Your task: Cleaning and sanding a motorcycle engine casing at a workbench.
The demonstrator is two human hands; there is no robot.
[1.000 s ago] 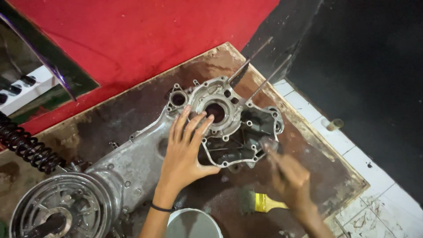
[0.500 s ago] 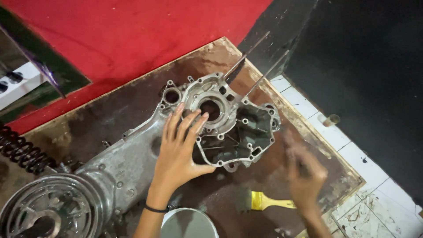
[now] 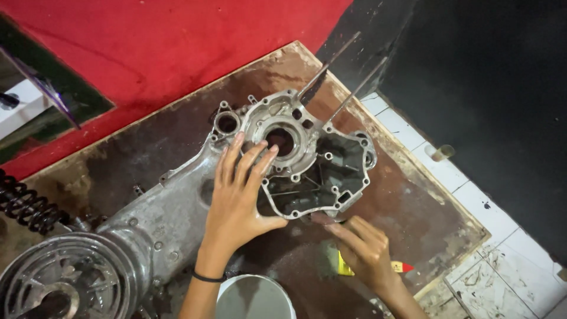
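Both hands (image 3: 239, 195) flat on crankcase (image 3: 295, 159).

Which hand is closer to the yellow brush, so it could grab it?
The right hand. It lies right over the yellow brush, beside the engine case's lower edge. The left hand rests flat on the case, farther away.

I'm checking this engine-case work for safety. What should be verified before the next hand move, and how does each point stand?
1. Left hand flat on the engine case: ok.
2. Case lying on the wooden board: ok.
3. Right hand at the case's lower edge; what its fingertips touch: cannot tell.
4. Yellow-handled brush under the right hand, whether gripped: cannot tell.
5. Two long studs sticking up beyond both hands: ok.
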